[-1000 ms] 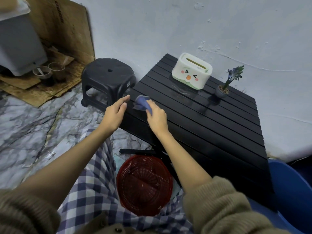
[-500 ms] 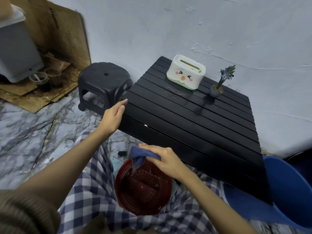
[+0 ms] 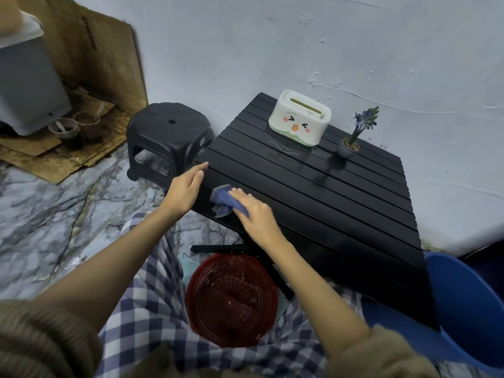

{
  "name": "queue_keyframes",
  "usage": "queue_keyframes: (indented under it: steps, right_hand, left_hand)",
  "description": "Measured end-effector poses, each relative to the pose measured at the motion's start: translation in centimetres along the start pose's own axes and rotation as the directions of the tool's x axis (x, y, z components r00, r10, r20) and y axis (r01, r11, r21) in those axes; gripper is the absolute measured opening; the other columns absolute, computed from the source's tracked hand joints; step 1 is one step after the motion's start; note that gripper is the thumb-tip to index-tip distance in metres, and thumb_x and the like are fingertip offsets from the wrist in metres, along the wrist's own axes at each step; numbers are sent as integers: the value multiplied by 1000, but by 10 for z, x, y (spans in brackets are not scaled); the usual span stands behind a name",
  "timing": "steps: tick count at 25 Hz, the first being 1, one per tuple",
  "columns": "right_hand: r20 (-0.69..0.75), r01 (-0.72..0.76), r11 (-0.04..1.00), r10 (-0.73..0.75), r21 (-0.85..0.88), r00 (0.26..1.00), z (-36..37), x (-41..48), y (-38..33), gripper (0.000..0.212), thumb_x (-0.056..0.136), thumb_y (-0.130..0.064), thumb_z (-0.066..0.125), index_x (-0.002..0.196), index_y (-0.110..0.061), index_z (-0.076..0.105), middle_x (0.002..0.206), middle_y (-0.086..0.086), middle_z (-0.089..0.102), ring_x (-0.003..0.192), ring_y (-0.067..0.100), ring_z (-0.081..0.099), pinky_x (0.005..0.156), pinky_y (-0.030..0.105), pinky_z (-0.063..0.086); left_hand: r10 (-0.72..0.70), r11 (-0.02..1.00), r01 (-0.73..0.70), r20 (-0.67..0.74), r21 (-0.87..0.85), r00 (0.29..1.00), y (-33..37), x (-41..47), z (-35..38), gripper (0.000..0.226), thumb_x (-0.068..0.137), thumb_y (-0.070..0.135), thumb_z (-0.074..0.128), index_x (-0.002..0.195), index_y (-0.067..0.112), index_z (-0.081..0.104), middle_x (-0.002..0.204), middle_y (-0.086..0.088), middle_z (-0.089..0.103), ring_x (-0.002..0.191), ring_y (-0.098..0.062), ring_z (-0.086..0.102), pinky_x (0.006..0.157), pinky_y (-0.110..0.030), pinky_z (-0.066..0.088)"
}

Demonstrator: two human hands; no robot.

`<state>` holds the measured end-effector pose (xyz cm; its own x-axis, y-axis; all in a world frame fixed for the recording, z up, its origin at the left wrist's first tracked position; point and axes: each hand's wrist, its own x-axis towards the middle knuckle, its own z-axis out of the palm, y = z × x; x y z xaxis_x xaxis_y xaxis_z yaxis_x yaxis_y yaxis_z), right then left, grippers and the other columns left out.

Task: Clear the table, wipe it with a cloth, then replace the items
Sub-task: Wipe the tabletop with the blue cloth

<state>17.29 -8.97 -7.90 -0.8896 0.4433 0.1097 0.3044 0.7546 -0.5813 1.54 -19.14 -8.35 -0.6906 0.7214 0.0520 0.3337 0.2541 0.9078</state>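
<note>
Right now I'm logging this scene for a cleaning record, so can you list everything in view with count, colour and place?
table: 1, black slatted, against the wall
tissue box: 1, white with a cartoon face, far side of the table
potted plant: 1, grey pot, right of the tissue box
cloth: 1, blue, near-left table corner
stool: 1, black, left of the table
basket: 1, red, on the floor under the table edge
tub: 1, blue, lower right
cardboard: brown, far left
cups: 2, clear, on the cardboard
left hand: at the table's left edge
right hand: pressing the cloth
</note>
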Motion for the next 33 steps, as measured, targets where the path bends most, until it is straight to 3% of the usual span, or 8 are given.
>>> queue_keyframes:
  steps: [7,11,15,17,19,23,28,33]
  right_hand:
    - [341,24,979,-93,202,935,5,-48,-26,38,88,-7,55,126,-9,53,124,11,62,111,11,57,92,9,37]
    - [112,-137,916,101,378,989,-26,-74,-5,34,87,-7,57,118,-22,55,114,-11,58,99,-18,54,89,0,37]
    - [-144,-224,903,294,368,945,-84,-86,28,30,88,-3,55,109,-24,54,104,-13,61,86,-24,55,80,3,41]
    - [-297,-329,888,425,321,855,-120,-101,53,28,90,-6,54,116,-17,56,110,1,64,91,-11,59,80,9,42]
    - [-440,-497,832,553,245,708,-153,-123,83,30,92,-11,51,122,-8,55,118,17,62,104,18,58,85,25,41]
    - [-582,-812,565,713,147,390,-161,-153,138,32,94,-12,44,123,1,50,119,34,57,108,47,53,90,45,43]
    - [-588,-811,585,658,8,469,-124,-87,157,36,92,-9,44,127,3,44,130,30,50,111,46,53,91,49,44]
    - [-454,-672,738,578,-64,678,-84,14,123,40,94,-11,42,133,-2,39,140,21,44,123,38,48,100,43,40]
  left_hand:
    - [-24,1000,24,3,-10,1000,0,3,2,39,97,22,32,131,14,48,139,-8,51,133,-19,41,111,-27,28]
    - [-19,1000,18,41,20,999,-3,3,6,39,97,25,31,132,18,46,140,-9,50,138,-28,33,117,-42,25]
    - [-16,999,13,72,36,997,-6,4,9,40,96,30,31,134,24,43,143,-7,47,139,-29,30,116,-46,25]
    - [7,998,-11,81,55,997,-4,4,11,40,96,28,31,134,23,43,142,-7,48,137,-25,35,115,-41,27]
    - [32,995,-40,90,91,995,-3,6,14,40,96,27,32,134,23,42,140,-8,49,133,-24,40,112,-36,31]
    - [52,989,-65,96,130,994,-3,13,17,40,96,26,34,135,23,42,139,-9,50,129,-24,44,104,-32,33]
    - [59,983,-76,101,167,993,-3,22,15,40,96,25,34,136,23,40,143,-9,46,132,-24,42,102,-29,32]
    - [79,968,-99,94,229,992,-2,18,16,41,96,25,33,137,25,38,143,-8,46,131,-27,42,107,-42,36]
